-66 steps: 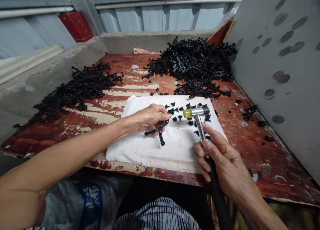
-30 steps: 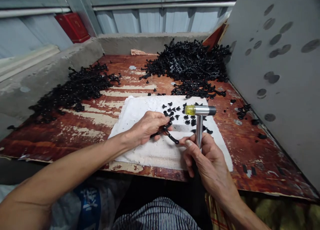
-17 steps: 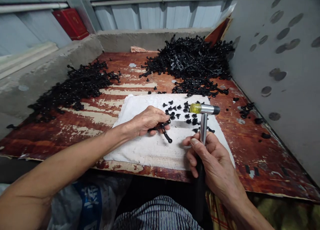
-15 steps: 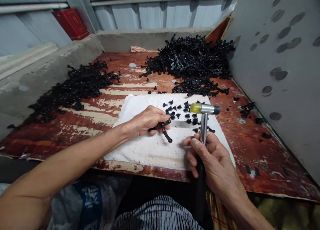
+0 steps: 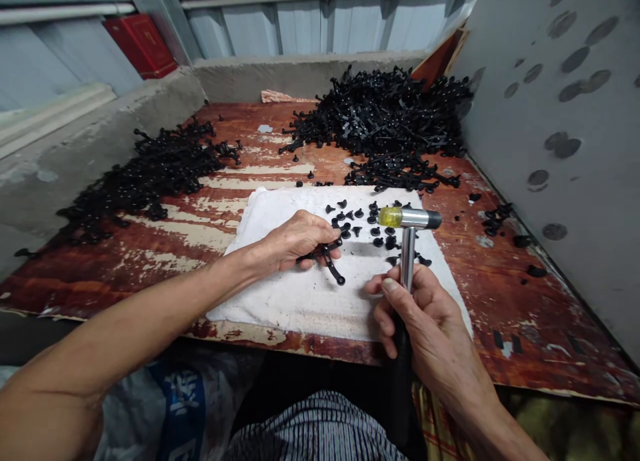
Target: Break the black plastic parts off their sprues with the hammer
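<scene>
My left hand [image 5: 305, 239] is closed on a small black linkage part [image 5: 334, 269], whose arm with a ringed end sticks out below the fingers, over a white cloth [image 5: 290, 301]. Its other end is partly covered by the hand. Upright in my right hand [image 5: 425, 314] is a mallet [image 5: 409, 247] with a metal shaft, a black handle, and a head with one yellow and one black face. Behind the mallet, several small black round-headed pegs [image 5: 359, 213] are scattered on the cloth.
A large heap of black parts [image 5: 395, 114] rises at the back right of the worn red-brown table [image 5: 240, 214]. Another heap [image 5: 160, 167] lies at the left. A grey panel [image 5: 560, 181] bounds the right side, and a low cement ledge [image 5: 300, 74] runs along the back.
</scene>
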{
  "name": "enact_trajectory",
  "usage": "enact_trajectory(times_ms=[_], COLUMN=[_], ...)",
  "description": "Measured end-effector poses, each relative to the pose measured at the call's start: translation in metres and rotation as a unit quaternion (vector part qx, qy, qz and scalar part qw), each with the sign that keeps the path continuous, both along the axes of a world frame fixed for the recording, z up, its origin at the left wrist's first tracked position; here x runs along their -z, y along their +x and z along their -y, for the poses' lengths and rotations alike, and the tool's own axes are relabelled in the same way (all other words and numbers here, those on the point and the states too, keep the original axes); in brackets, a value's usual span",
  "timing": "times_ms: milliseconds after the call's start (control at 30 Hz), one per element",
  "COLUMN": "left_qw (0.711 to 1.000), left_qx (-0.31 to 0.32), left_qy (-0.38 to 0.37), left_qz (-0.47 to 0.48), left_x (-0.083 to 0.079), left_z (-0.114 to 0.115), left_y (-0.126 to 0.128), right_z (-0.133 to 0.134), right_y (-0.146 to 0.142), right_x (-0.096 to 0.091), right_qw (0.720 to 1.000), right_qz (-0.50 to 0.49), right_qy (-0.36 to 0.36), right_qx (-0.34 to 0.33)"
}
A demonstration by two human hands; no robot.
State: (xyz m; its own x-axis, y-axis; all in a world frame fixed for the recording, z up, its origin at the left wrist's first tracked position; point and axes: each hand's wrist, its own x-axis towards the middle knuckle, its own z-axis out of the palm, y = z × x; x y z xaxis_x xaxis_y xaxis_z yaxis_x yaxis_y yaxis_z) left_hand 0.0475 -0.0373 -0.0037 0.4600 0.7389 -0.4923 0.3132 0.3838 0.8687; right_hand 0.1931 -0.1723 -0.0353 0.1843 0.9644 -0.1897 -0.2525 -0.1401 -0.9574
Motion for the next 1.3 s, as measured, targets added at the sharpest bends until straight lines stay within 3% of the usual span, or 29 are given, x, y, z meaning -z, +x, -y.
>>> enact_trajectory(times_ms=[333, 467, 533, 633, 700, 767, 967, 1067, 1133, 1200, 1300], left_qw=[0.999, 0.995, 0.993, 0.992, 0.993, 0.992, 0.99, 0.99, 0.991, 0.991, 0.988], left_qx=[0.006, 0.026, 0.041, 0.051, 0.05, 0.051, 0.048, 0.035, 0.036, 0.039, 0.044], left_qy=[0.029, 0.043, 0.049, 0.055, 0.048, 0.046, 0.056, 0.049, 0.044, 0.04, 0.043], left_qz=[-0.046, -0.09, -0.1, -0.106, -0.099, -0.102, -0.123, -0.124, -0.121, -0.119, -0.138], left_x=[-0.004, -0.009, -0.01, -0.011, -0.01, -0.01, -0.016, -0.019, -0.021, -0.022, -0.024], left_z=[0.001, -0.003, -0.004, -0.005, -0.006, -0.006, -0.007, -0.005, -0.004, -0.004, -0.003], left_y=[0.003, 0.003, 0.003, 0.002, 0.001, 0.001, 0.005, 0.007, 0.008, 0.008, 0.008], right_z=[0.001, 0.002, -0.002, -0.013, -0.02, -0.024, -0.026, -0.026, -0.024, -0.023, -0.025], right_y=[0.0, 0.01, 0.019, 0.033, 0.038, 0.039, 0.037, 0.04, 0.041, 0.04, 0.039], right_x=[-0.001, -0.007, -0.009, -0.009, -0.009, -0.01, -0.02, -0.022, -0.024, -0.026, -0.027], right_qw=[1.0, 0.991, 0.965, 0.891, 0.838, 0.802, 0.752, 0.719, 0.724, 0.74, 0.722], right_qz=[0.015, 0.132, 0.255, 0.421, 0.492, 0.534, 0.586, 0.634, 0.624, 0.596, 0.62], right_qy=[0.015, 0.018, 0.052, 0.169, 0.234, 0.264, 0.3, 0.277, 0.284, 0.31, 0.309], right_qx=[-0.012, -0.033, -0.032, -0.037, -0.042, -0.046, -0.029, -0.073, -0.075, -0.019, -0.003])
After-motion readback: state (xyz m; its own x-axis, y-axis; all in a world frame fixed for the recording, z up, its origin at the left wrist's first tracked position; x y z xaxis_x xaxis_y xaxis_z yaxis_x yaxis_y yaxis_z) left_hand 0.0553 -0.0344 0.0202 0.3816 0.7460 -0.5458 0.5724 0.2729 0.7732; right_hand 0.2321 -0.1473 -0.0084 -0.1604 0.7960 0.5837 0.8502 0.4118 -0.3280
